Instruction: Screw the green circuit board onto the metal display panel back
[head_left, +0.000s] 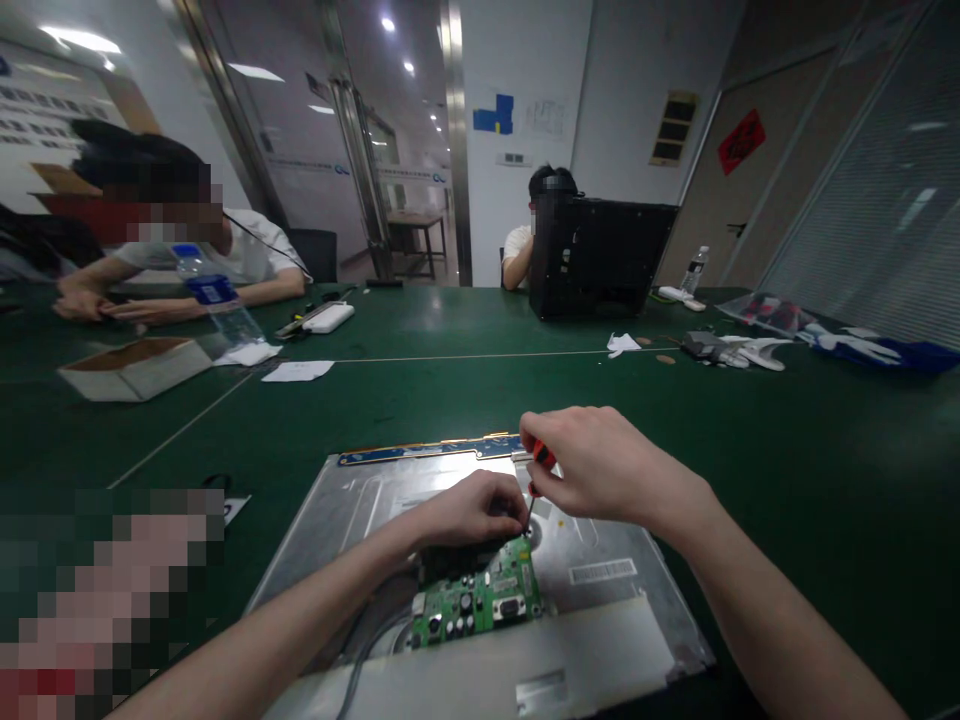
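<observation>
Leftmost, an open carton [176, 370] is sitting on the green tabletop [420, 400], with a blue-capped bottle [217, 295] standing just beside it. Nearer, a metal panel [322, 520] is lying flat, and a grey cable [357, 670] is trailing over its left part. Next, the left hand [480, 508] is pinching its fingertips together at the far corner of a circuit board [480, 595], which is resting on the panel; whether they are gripping anything small, I cannot tell. At that same corner the screwdriver [544, 456] is pointing its tip down, and the right hand [600, 462] is grasping its red-and-black handle. For good work here, I would judge, the person should be keeping the shaft square to the board, seating the tip fully before turning, pressing evenly and never letting it skid across the board; the left hand should be steadying the corner while staying clear of the tip. Farther right, a barcode label [602, 572] is showing on the bare metal.
</observation>
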